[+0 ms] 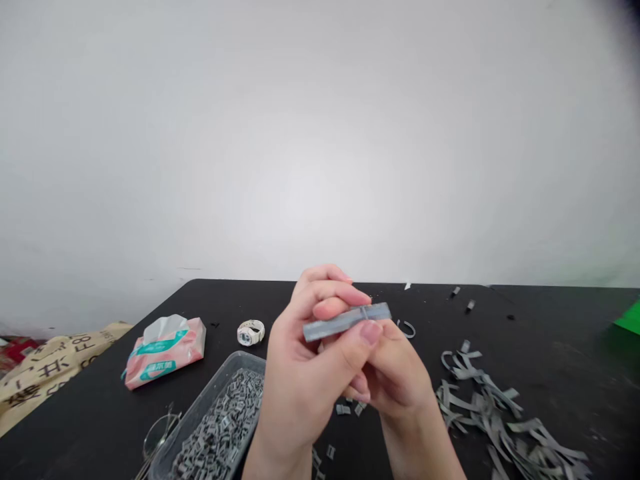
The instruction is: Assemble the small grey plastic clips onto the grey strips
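Both hands are raised together over the table, in front of the pale wall. My left hand [307, 363] is closed, its thumb and fingers pinching a short grey strap [333, 325] that looks folded flat. A thin crosswise line or band shows near the strap's right end. Pressed against the left hand, my right hand [400, 370] is closed round the strap's right part, though the left thumb hides some of its fingers. Below the hands lie several small grey plastic pieces, perhaps buckles [343, 409].
At left stands a clear plastic box [187, 417] full of small grey pieces. Nearby are glasses [159, 437], a white watch [251, 333] and a tissue pack [167, 350]. A pile of grey straps [493, 417] lies right on the black table [565, 353].
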{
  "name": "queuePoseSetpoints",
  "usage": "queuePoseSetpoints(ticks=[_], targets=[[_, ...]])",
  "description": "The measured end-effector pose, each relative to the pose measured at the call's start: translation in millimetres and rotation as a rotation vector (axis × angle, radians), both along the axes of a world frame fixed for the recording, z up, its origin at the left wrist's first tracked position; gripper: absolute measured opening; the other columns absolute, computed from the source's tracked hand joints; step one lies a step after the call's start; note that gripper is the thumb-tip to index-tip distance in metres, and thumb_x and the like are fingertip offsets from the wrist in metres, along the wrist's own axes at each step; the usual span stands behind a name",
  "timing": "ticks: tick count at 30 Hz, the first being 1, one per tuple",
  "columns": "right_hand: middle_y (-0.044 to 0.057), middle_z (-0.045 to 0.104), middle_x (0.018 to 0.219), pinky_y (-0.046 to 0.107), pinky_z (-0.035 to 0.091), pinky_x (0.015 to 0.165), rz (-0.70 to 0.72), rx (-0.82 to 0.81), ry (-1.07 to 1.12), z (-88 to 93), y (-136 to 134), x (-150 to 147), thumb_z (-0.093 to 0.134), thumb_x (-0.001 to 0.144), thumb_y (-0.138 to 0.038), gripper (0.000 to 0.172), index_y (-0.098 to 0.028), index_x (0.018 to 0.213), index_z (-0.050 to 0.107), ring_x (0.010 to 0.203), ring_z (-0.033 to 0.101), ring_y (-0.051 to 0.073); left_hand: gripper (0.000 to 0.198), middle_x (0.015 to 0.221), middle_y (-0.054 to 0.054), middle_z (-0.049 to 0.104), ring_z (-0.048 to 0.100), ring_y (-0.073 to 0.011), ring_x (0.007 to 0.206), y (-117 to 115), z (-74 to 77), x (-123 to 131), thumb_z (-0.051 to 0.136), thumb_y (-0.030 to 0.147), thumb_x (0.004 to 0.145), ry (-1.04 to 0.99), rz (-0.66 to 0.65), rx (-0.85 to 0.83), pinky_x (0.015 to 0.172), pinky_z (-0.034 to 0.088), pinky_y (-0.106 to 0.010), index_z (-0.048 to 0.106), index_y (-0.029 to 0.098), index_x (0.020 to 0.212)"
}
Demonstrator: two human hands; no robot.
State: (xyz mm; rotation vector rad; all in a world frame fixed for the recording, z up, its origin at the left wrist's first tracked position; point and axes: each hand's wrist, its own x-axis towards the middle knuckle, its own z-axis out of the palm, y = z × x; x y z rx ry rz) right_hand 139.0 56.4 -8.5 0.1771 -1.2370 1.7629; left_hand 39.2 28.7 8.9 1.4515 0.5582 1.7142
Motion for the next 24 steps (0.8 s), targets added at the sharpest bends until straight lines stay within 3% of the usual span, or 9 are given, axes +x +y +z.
queuePoseSetpoints(ticks=[3, 7, 11, 16, 18, 24], targets=[[-0.008, 0.042, 0.050, 0.015, 0.033, 0.043, 0.014, -0.039, 0.020, 0.7, -1, -2, 0.068, 0.095, -0.026, 0.011, -0.022, 0.091, 0.078, 0.040, 0.033, 0.004, 0.011, 0.107, -0.002, 0.063, 0.065, -0.0088, 0.074, -1, 0.9, 0, 0.079, 0.019, 0.083, -0.020, -0.005, 0.000, 0.038, 0.044, -0.010, 0.080, 0.029, 0.088], [-0.005, 0.050, 0.060, 0.015, 0.037, 0.048, -0.173, -0.104, -0.054, 4.8, -4, 4, 0.078, 0.088, -0.032, 0.022, -0.017, 0.075, 0.067, 0.049, 0.041, 0.005, 0.012, 0.102, -0.002, 0.064, 0.065, -0.0095, 0.081, 3, 0.1, -1, 0.079, 0.019, 0.085, -0.060, 0.004, 0.043, 0.051, 0.051, -0.011, 0.082, 0.030, 0.090], [-0.003, 0.057, 0.065, 0.014, 0.043, 0.056, -0.398, -0.155, -0.037, 7.1, -10, 12, 0.080, 0.087, -0.033, 0.025, -0.017, 0.074, 0.067, 0.059, 0.050, 0.006, 0.010, 0.094, 0.000, 0.069, 0.066, -0.0092, 0.086, 7, -1.0, -3, 0.083, 0.024, 0.084, -0.136, 0.053, 0.082, 0.072, 0.058, -0.014, 0.082, 0.030, 0.092], [-0.004, 0.059, 0.063, 0.014, 0.043, 0.050, -0.353, -0.115, 0.085, 11.2, -20, 12, 0.079, 0.088, -0.024, 0.004, -0.023, 0.087, 0.075, 0.052, 0.049, 0.005, 0.008, 0.090, -0.001, 0.074, 0.067, -0.0097, 0.068, 2, 0.7, -7, 0.082, 0.031, 0.084, -0.155, 0.010, -0.008, 0.065, 0.062, -0.020, 0.082, 0.028, 0.092], [-0.002, 0.064, 0.069, 0.016, 0.047, 0.051, -0.378, -0.056, 0.104, 12.6, -23, 12, 0.082, 0.085, -0.027, 0.007, -0.024, 0.092, 0.079, 0.056, 0.054, 0.007, 0.008, 0.089, 0.000, 0.076, 0.067, -0.0089, 0.062, 0, 1.6, -8, 0.081, 0.032, 0.086, -0.146, -0.007, -0.023, 0.064, 0.062, -0.022, 0.082, 0.029, 0.093], [0.000, 0.067, 0.087, 0.016, 0.054, 0.065, -0.629, 0.064, 0.041, 11.4, -25, 14, 0.078, 0.090, -0.024, 0.007, -0.026, 0.093, 0.084, 0.067, 0.061, 0.005, 0.007, 0.088, 0.000, 0.075, 0.068, -0.0082, 0.065, -2, 3.5, -6, 0.078, 0.028, 0.089, -0.155, -0.120, 0.011, 0.058, 0.061, -0.017, 0.082, 0.028, 0.095]])
